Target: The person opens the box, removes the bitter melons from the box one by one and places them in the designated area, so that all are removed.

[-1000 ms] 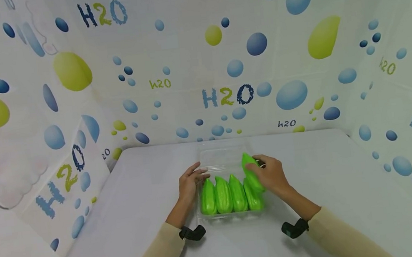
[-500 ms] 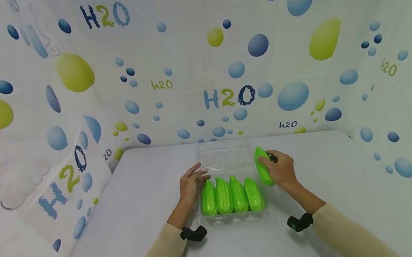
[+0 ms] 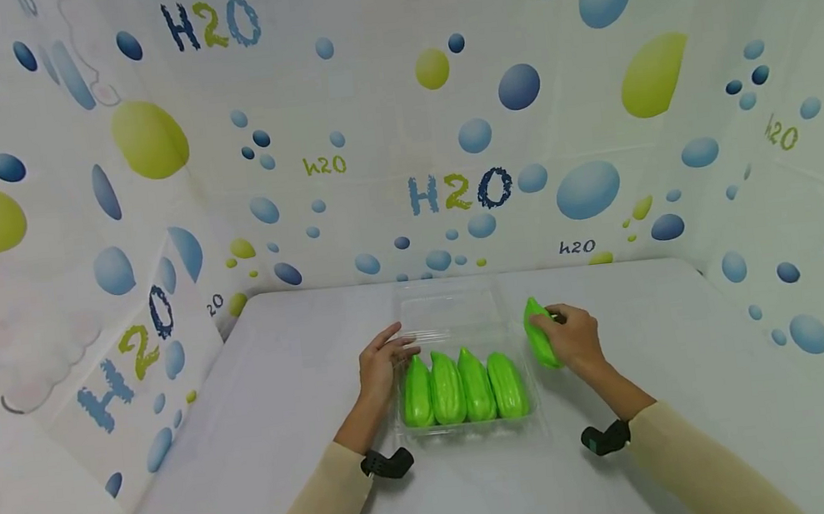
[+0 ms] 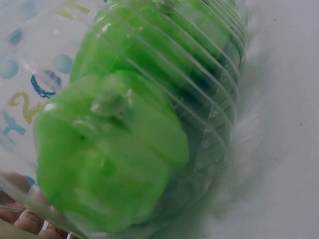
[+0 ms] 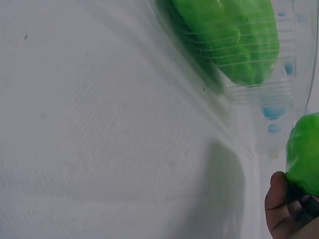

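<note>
A clear plastic clamshell box [image 3: 468,427] stands on the table with its lid [image 3: 447,308] laid back behind it. Side by side in the box lie several bright green ridged gourds [image 3: 447,389]. At the box's left rear corner my left hand [image 3: 378,368] rests its fingers on the rim, loosely bent; its thumb is hidden in the head view. My right hand [image 3: 577,336] pinches another green gourd [image 3: 541,334], tip up, just right of the box and above the table. Close up, the left wrist view shows a blunt gourd end [image 4: 109,154] through the ribbed wall.
White cloth covers the table [image 3: 282,388], reaching well out to both sides of the box. A patterned backdrop [image 3: 366,111] with printed bubbles and letters encloses the back and sides. Black straps with cameras [image 3: 606,439] sit on both wrists.
My right hand has carried its gourd rightward, from over the box's right end to beside the box. The gourds inside are fully in sight. The left hand has stayed at its corner.
</note>
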Available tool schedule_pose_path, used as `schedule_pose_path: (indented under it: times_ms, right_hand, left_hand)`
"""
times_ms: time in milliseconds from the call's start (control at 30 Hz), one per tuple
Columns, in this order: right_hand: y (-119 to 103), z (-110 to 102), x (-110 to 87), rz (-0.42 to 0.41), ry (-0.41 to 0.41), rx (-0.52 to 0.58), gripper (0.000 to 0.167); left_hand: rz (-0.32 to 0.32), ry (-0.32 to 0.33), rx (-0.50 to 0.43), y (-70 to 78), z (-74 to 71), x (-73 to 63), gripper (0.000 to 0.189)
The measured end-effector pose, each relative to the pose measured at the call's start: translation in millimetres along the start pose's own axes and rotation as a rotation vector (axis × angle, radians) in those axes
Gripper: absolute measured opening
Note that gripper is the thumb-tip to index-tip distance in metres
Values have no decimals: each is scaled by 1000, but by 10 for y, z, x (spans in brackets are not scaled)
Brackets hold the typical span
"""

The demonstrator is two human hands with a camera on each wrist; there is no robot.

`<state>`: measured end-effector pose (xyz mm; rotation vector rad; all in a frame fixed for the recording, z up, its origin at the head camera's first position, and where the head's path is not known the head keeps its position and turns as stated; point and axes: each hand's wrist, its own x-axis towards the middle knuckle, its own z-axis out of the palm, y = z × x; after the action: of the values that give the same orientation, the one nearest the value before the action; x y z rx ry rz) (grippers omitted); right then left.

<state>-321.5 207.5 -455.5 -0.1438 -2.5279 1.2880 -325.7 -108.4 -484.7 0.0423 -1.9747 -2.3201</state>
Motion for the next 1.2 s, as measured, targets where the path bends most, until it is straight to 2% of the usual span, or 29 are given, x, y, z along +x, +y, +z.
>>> schedule_pose_path:
  times_ms: [300,500,633,767,900,1200]
  right_hand:
    - [68,41,35,54,-82,-97,55]
    - [121,94,50,88,-101,-156,60]
    - [134,125,31,79,-121,-190,61]
    - [129,142,8,59,-146,-220,61]
    - [111,144,10,36,-146,-234,56]
    - [117,155,28,21,-147,-238,49]
  left_hand:
    - [18,-11,-20,2,-15,-1,42]
    - [14,-31,-22,-5,-29,18,43]
    - [2,-52,-29,40,-31,-1,43]
    - [-5,-63,-31,185,-9,-93,43]
    - [15,-63,-30,296,9,-185,43]
    - [-7,-59,-48,315,3,-189,43]
